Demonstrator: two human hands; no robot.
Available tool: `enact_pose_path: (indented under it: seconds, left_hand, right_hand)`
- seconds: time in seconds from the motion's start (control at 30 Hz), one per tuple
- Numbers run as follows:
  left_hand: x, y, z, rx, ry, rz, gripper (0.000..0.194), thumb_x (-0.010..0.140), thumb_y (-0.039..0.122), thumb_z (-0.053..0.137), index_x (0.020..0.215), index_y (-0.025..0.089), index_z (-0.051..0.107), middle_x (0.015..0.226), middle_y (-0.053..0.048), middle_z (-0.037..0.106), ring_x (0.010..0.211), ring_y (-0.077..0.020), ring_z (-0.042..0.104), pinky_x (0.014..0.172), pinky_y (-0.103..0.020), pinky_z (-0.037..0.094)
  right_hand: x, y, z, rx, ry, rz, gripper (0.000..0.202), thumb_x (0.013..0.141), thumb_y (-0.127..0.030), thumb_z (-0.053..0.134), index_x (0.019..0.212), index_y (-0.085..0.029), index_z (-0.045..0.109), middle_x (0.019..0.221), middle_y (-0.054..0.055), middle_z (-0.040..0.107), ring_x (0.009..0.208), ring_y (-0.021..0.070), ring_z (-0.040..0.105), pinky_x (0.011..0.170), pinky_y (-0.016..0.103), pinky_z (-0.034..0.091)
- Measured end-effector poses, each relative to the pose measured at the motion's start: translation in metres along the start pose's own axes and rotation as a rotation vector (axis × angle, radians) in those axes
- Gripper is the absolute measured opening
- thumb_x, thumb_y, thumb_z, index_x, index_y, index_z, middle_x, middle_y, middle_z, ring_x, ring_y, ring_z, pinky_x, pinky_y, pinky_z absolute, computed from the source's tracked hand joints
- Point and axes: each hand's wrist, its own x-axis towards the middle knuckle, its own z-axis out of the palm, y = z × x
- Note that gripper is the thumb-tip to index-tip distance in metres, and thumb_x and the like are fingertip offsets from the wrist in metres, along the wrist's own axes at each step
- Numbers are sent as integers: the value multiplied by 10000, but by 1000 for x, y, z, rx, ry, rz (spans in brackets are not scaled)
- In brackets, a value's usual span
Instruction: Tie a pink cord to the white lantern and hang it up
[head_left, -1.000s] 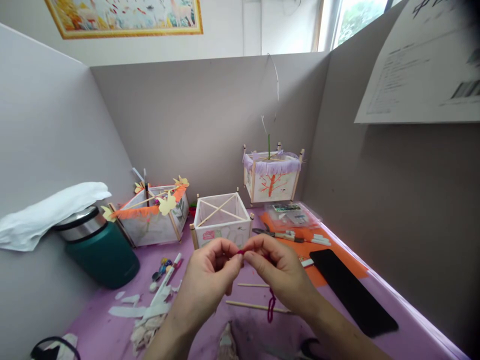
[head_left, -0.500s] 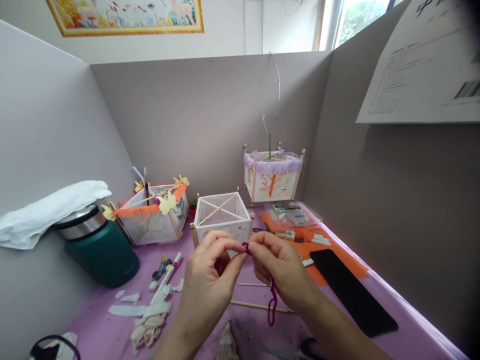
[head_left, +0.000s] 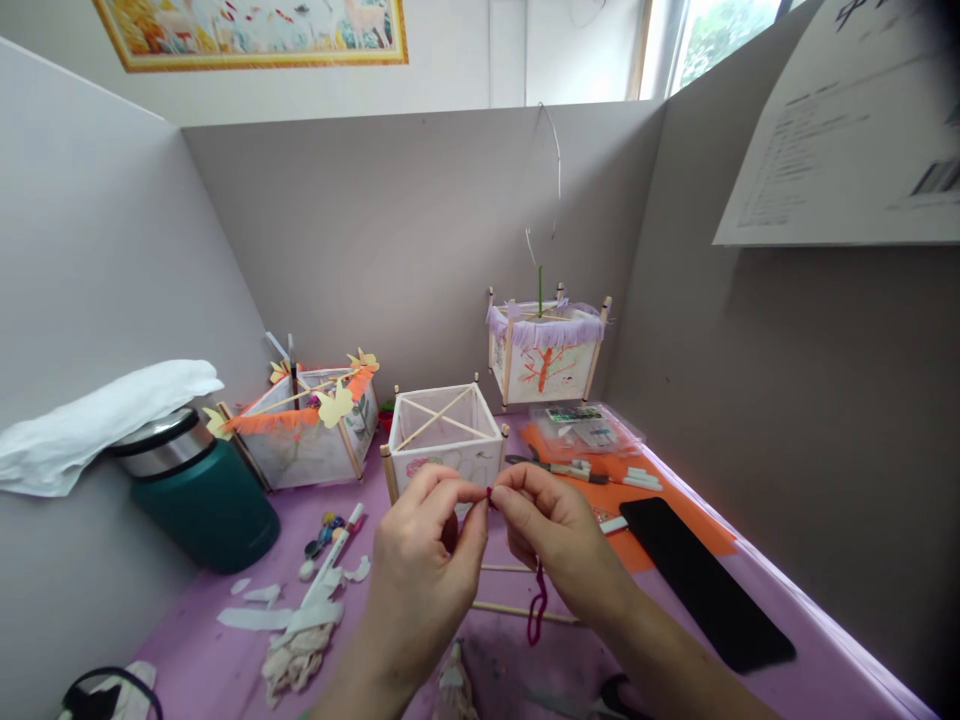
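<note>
In front of the white box frame (head_left: 448, 448), the left hand (head_left: 426, 550) and right hand (head_left: 559, 525) pinch magenta yarn (head_left: 541, 597), hiding part of it. Nearer than the frame, scissors (head_left: 613, 692) are cut off; the purple tabletop's (head_left: 202, 632) edge runs right of it.

The left forearm (head_left: 364, 655) is angled in from seven o'clock, the right forearm (head_left: 660, 640) from between four and five. The left hand (head_left: 420, 545) is bent, its index finger (head_left: 463, 491) pointed toward three o'clock; the right hand (head_left: 562, 530) is curled, its fingertips (head_left: 504, 494) pinched toward ten.
</note>
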Motion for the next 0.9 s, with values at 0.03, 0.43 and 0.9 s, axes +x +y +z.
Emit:
enact_pose_path:
  seconds: [0.03,0.43,0.9]
  left_hand:
    - [0,0,-1,2,5,-7,94,819,156,534,776,177,615,798,0,558,527,-54,466,514,-187,381]
    - [6,-12,-20,-9,40,-205,95,835,249,512,825,195,590,842,-4,588,565,-81,487,539,-205,400]
    - [7,-6,-19,-111,-298,-226,199,849,324,522,749,193,633,615,8,594,545,-108,501,511,-211,352]
  right_hand:
    - [0,0,0,-8,-7,4,261,808,-426,587,784,-184,491,485,-108,332,391,35,281,376,176,212]
    - [-4,-7,-5,-219,-22,-18,226,839,-403,550,765,-193,514,514,-85,314,426,53,267,395,195,207]
    - [-4,-5,-5,-436,-51,-91,219,866,-371,514,772,-177,553,569,-55,378,506,75,324,459,214,243]
